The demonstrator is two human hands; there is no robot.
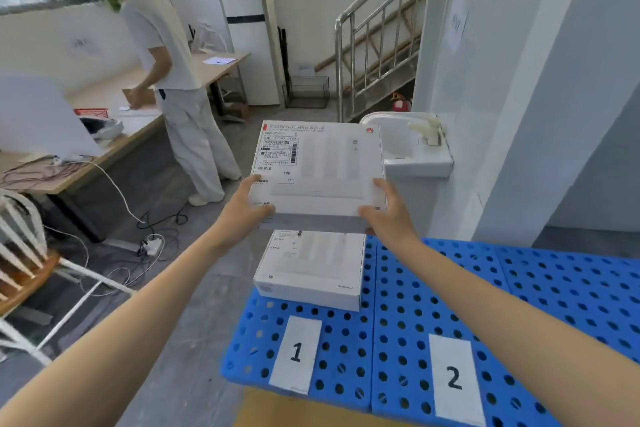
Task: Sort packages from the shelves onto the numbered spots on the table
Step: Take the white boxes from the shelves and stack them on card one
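Grips (242, 215) (389, 215) clasp white box (322, 166), blue table (426, 302), stairs (381, 45)

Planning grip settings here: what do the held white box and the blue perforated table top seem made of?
The held white box looks like smooth printed cardboard, matte: sharp folded edges and a stuck-on shipping label. The blue table top looks like moulded plastic, slightly glossy: even colour, regular round holes, seams between panels.

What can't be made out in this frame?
All head view.
- Shipping label on held box: print too small, blurred.
- Far edge of lower box: hidden by held box.
- Fingers of left hand and right hand: hidden under held box.
- Any spots past label 2: cut off by frame edge.
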